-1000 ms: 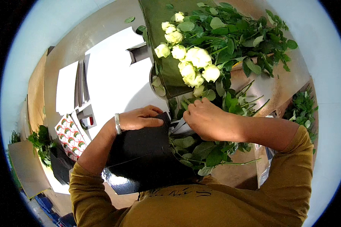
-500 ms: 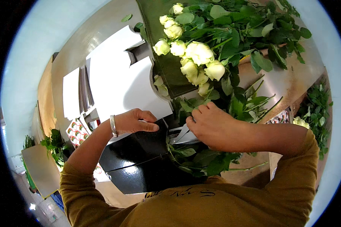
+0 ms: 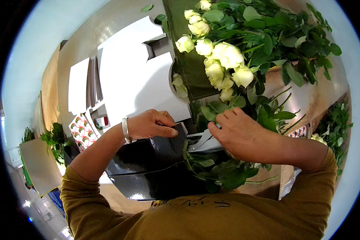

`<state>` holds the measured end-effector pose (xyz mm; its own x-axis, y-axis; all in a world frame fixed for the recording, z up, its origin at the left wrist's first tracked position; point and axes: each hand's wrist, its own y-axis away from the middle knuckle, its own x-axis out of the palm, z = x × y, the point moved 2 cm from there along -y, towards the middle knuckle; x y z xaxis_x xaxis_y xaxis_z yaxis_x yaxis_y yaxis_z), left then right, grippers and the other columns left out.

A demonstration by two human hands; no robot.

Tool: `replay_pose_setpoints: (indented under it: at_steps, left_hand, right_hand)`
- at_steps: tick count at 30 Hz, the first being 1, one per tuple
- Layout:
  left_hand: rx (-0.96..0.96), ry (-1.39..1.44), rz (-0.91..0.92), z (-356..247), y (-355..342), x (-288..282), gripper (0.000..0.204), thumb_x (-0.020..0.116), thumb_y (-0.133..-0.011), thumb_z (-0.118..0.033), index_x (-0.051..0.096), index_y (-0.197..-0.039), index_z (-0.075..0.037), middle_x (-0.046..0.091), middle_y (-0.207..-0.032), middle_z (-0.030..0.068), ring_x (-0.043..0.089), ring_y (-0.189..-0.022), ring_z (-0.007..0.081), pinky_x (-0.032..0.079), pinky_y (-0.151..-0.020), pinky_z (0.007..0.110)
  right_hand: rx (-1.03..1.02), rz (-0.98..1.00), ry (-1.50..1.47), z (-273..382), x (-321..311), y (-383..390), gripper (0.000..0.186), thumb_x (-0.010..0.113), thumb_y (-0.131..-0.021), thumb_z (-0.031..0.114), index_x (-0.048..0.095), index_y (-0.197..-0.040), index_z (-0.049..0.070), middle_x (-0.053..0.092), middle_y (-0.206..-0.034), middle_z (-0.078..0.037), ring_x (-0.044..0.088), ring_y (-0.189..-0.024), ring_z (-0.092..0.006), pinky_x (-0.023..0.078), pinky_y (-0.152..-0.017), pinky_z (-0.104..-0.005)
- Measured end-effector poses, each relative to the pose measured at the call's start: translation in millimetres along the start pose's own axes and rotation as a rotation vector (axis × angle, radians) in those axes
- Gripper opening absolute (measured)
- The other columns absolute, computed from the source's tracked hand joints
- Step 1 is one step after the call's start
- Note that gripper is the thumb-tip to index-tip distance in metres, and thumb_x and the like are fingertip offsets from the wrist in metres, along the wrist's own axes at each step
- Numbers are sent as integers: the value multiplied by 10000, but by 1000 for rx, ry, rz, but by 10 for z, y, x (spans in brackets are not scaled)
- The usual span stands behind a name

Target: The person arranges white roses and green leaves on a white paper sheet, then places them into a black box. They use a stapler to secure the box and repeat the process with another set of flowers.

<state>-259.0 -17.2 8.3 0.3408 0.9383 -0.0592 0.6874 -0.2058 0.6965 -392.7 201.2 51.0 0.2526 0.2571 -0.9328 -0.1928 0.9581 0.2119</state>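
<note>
My left hand (image 3: pixel 154 125), with a silver bracelet at its wrist, pinches the upper edge of a glossy black folded card piece (image 3: pixel 148 168) between thumb and fingers. The card piece lies in front of my body, with a crease across it. My right hand (image 3: pixel 244 134) is closed, its fingers curled, over a silver metal tool (image 3: pixel 206 143) with a lever-like part. The tool's left end reaches the black piece's right edge; its exact kind is partly hidden by my hand. Green leaves (image 3: pixel 228 172) lie just below the tool.
White cut card sheets (image 3: pixel 148 84) lie beyond my left hand, with a stack of card (image 3: pixel 90 82) beside them. Cream roses (image 3: pixel 228 56) with leafy stems rest on a dark green cloth (image 3: pixel 184 52) at the far right. A sticker sheet (image 3: pixel 84 132) lies left; more foliage (image 3: pixel 334 124) is right.
The view has shifted slightly, so the table things appear further right. Both hands keep nearly the same hold, the left on the black card piece and the right over the tool.
</note>
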Motion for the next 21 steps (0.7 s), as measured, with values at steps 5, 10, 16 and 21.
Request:
replay_pose_setpoints:
  at_steps: [5,10,16,21]
  left_hand:
    - [126,-27,-86,-24,9,30,250,716,-825,-245,686,-846,2,605,-853,76,544,-839,168,444,-728,308]
    - [180,-42,-171,53,41,59,238,720,-818,-240,698,-857,-6,622,-845,83,576,-773,166,458,-675,298]
    - [160,-76,-188,46,50,53,250,718,-812,-253,701,-854,-7,624,-816,85,583,-747,168,462,-662,307]
    - [154,-49,-185,4,79,77,249,698,-821,-245,696,-868,0,622,-813,100,589,-754,187,461,-687,319]
  right_hand:
    - [-4,-15,-19,-19,-13,1,302,648,-679,124,571,-941,-5,566,-855,-117,546,-830,-258,405,-722,-363]
    - [155,158,-171,-207,-173,29,617,751,-648,124,480,-1193,22,528,-1028,-156,512,-987,-322,401,-871,-410]
    - [214,95,-306,-273,-232,17,693,761,-633,79,461,-1257,53,530,-1078,-150,509,-1013,-346,420,-893,-405]
    - [151,44,-378,-286,-181,-71,683,753,-627,64,476,-1252,42,551,-1067,-160,535,-1004,-354,437,-871,-416]
